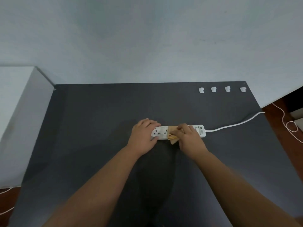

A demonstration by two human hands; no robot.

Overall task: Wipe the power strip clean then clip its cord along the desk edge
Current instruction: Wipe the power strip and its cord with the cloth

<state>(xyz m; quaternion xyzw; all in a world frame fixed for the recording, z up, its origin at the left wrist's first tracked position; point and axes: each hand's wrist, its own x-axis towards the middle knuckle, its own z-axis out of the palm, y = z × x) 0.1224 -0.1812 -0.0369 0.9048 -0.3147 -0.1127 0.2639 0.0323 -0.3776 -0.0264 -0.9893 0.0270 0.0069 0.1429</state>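
A white power strip (161, 132) lies flat in the middle of the dark grey desk (98, 128), its long side running left to right. My left hand (143, 136) grips its left end, thumb on the near side, fingers over the far side. My right hand (188, 138) presses a folded tan cloth (172, 134) onto the strip's middle and right part. The white cord (232, 125) leaves the strip's right end and runs to the desk's right edge. Several white cord clips (222, 89) sit in a row near the far right edge.
A white cabinet or box (18, 112) stands against the desk's left side. A pale wall (147, 38) rises behind the desk. Thin white cable (290, 126) loops on the brown floor at the right, and more white cable (6, 190) lies at the lower left.
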